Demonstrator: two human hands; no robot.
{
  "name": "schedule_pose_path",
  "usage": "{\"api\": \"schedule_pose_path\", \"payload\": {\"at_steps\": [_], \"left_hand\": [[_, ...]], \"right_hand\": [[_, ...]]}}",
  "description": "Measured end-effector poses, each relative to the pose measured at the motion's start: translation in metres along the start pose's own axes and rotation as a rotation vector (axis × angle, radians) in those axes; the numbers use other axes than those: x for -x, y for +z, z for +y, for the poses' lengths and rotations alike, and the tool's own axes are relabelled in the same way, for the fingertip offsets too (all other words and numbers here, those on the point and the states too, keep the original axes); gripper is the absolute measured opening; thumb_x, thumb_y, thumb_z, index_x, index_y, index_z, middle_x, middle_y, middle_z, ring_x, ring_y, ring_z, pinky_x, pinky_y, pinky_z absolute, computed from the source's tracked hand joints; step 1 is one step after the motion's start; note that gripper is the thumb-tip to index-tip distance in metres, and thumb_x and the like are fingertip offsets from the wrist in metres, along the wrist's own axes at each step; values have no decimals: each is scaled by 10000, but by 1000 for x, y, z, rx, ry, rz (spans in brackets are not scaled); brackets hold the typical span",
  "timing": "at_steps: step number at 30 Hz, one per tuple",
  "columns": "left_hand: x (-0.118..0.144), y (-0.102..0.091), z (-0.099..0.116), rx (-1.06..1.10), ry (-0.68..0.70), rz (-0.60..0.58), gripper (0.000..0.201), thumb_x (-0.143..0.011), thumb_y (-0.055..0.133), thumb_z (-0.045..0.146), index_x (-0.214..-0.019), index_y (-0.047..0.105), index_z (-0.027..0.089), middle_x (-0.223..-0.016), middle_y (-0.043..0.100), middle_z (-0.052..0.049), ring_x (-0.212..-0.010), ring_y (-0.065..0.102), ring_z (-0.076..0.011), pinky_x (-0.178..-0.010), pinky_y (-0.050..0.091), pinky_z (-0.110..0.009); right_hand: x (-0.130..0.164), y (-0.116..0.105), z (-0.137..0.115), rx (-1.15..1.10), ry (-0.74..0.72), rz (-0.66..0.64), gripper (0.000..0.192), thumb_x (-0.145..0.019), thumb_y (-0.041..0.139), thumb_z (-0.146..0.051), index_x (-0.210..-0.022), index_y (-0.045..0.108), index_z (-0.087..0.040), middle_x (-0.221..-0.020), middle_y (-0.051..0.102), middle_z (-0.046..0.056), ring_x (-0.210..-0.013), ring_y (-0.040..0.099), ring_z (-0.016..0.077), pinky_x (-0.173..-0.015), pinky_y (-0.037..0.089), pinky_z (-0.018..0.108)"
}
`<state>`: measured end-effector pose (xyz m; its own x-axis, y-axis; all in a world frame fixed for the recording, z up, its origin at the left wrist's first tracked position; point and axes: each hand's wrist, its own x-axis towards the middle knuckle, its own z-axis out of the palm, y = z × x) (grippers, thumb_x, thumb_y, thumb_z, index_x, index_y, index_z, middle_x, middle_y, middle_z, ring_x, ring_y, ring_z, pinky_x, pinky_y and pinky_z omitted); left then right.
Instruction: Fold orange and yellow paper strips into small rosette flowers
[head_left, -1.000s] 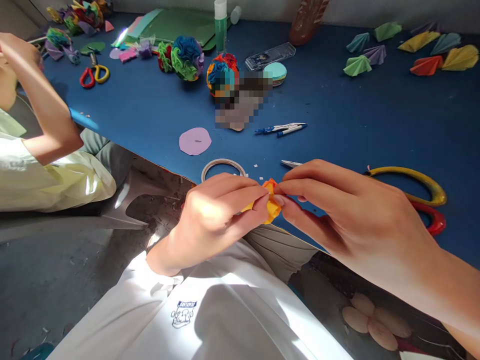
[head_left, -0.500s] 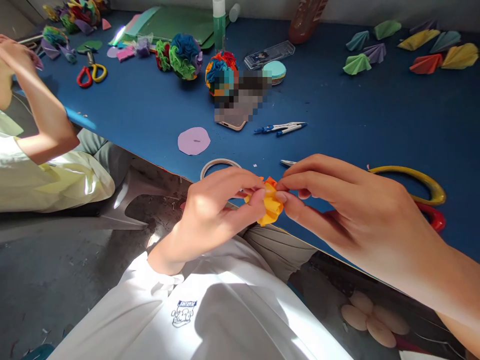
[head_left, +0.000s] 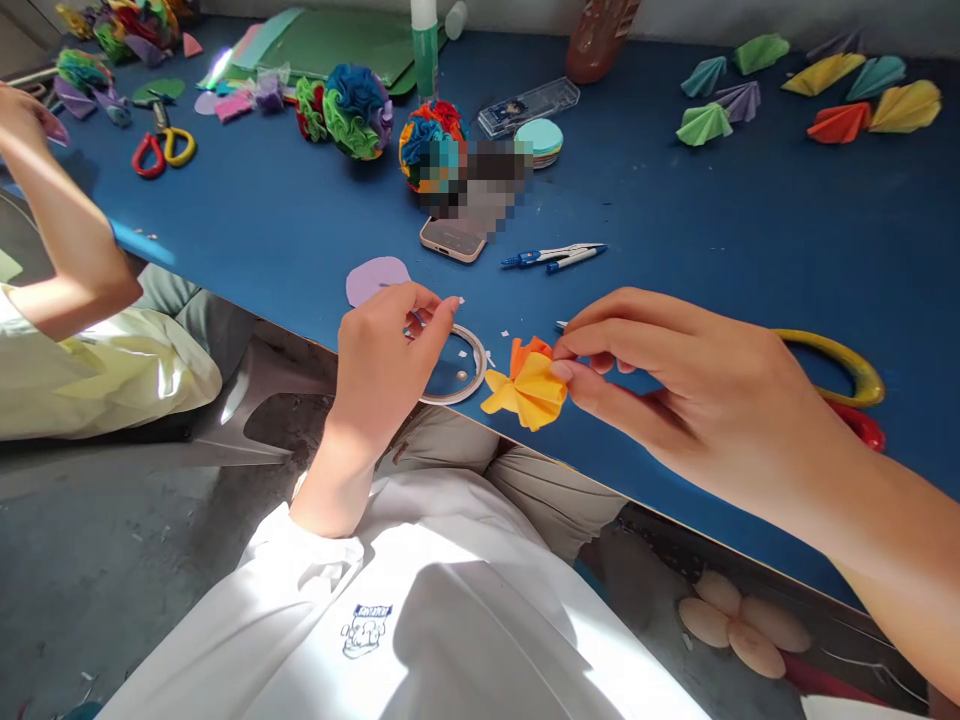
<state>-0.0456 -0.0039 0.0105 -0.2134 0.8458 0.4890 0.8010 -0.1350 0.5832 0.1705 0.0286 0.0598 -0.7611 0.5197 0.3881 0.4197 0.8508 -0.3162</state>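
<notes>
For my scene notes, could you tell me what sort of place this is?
Probably a craft table in a classroom or workshop: folded paper fans, ruffled paper balls, scissors and a glue bottle lie on the blue table.

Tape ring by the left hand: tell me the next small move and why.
Probably pinch the tape ring and lift it: the left hand rests over its rim, fingers curled, holding nothing, while the right hand alone pinches the folded orange paper beside it.
</notes>
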Motion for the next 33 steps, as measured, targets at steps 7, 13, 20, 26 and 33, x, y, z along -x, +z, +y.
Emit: {"api": "schedule_pose_path", "payload": {"at_steps": [7,13,20,26,33], "left_hand": [[-7,0,-9,34,14,-120,321,-806,458,43,-1004,686,150,-961,733,-39,-876,680,-156,-789,538,-261],[0,-9,2,543,-45,-303,179,-872,581,234,-971,727,206,-871,742,-33,-798,707,-144,-700,589,-236],[3,-12,10,812,17,-528,97,-802,703,190,-860,767,232,-831,744,-38,-729,687,-134,-533,554,-208],[0,-6,12,901,27,-546,88,-743,759,157,-809,783,210,-733,741,-36,-656,657,-108,-475,515,-161],[7,-3,20,942,-96,-446,115,-710,768,126,-779,788,216,-718,733,-25,-638,656,-100,-422,501,-123]], "right_hand": [[-2,1,1,10,-11,-7,143,-965,459,-236,-903,579,-188,-898,652,56,-642,609,116,-543,471,235],[-2,0,3,-17,-27,-13,142,-969,456,-248,-900,574,-207,-889,647,48,-641,603,116,-525,451,229],[-1,1,2,-57,-63,-32,173,-975,455,-237,-847,565,-202,-886,625,29,-500,491,63,-478,388,199],[-2,0,-2,-43,-65,-77,182,-976,441,-218,-866,582,-180,-886,638,41,-535,520,71,-460,380,192],[2,1,-8,63,-104,14,171,-970,441,-176,-865,576,-170,-841,638,42,-559,526,76,-492,402,194]]}}
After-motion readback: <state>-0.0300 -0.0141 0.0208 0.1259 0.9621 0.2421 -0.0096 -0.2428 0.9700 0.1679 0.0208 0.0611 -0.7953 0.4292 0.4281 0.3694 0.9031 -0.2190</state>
